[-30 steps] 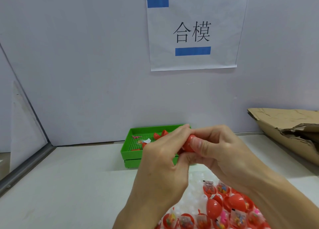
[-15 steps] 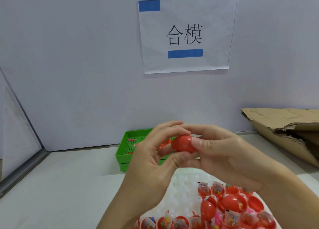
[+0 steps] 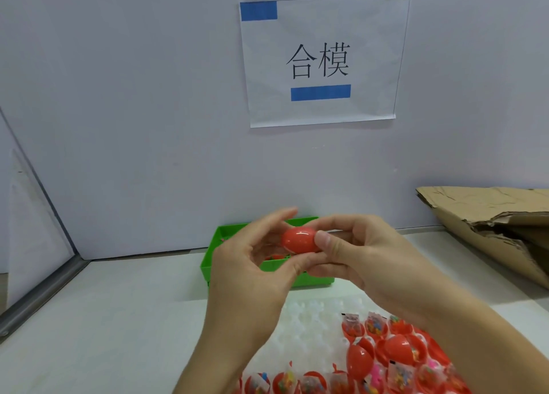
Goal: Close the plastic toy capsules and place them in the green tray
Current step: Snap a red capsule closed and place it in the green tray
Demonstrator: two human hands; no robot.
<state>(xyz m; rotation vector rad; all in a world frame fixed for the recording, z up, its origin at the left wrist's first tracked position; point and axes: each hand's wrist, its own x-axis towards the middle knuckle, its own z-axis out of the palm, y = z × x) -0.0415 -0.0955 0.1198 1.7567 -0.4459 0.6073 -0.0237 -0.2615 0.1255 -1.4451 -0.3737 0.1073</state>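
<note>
White tabletop (image 3: 118, 319), grey wall (image 3: 148, 96), paper sign (image 3: 320, 61), crumpled cardboard (image 3: 490, 215)

Both forearms and the left hand (image 3: 249, 274) and right hand (image 3: 368, 263) are bare, without sleeves or gloves.

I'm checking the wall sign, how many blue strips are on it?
2. One blue strip sits at the top left corner of the paper sign; the other lies under the printed characters. None looks hidden.
</note>
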